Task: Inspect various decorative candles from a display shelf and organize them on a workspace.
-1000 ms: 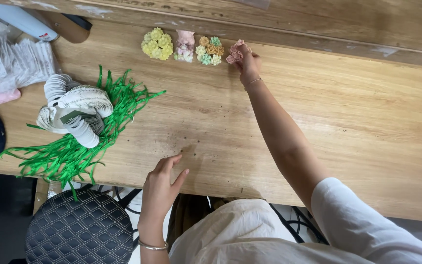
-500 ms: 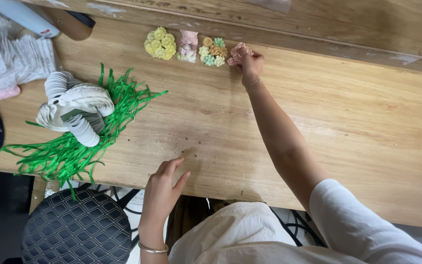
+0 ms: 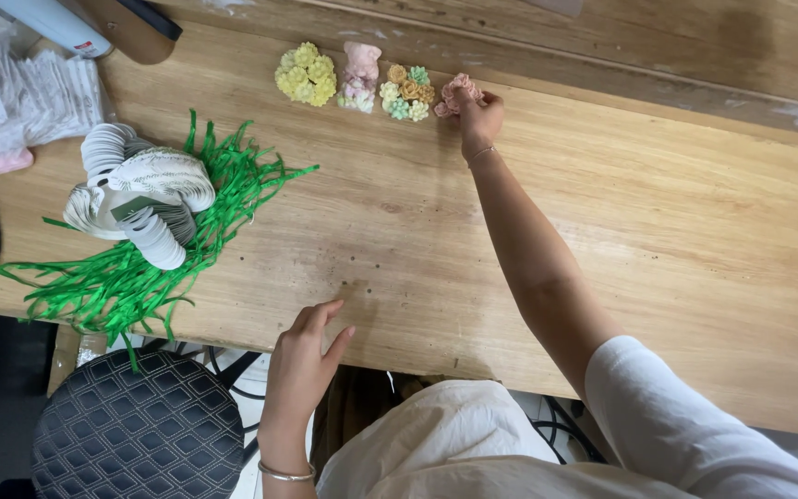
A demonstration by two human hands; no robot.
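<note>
— Where the table's near edge runs, what is the left hand point(image 3: 302, 365) doing?

— It rests there with fingers point(image 3: 318, 317) loosely spread and slightly curled, gripping nothing; the tips lie on the bare wood of the wooden table point(image 3: 658, 231). A thin bracelet point(image 3: 285, 474) circles that wrist. Below the fingers, off the table, stands a dark quilted stool point(image 3: 136, 430).

— And to the left of those fingertips?

— A heap of green paper shreds point(image 3: 131, 254), with a bundle of white round tags point(image 3: 140, 189) lying on top of it (well apart from the hand).

— Then the right hand point(image 3: 477, 115)?

— Stretched far across, at the table's back edge. Its fingers are bunched together around a pink flower cluster point(image 3: 457, 91), the thumb on the near side; how tightly they pinch it I cannot tell.

— What lies beside those fingers?

— Just left of them, in a row: an orange-and-green flower cluster point(image 3: 406, 92), next a pale pink figure point(image 3: 360, 69), then a yellow flower cluster point(image 3: 306, 74) farthest from the fingertips. Packets in clear wrap point(image 3: 16, 102) sit at the far left corner.
</note>
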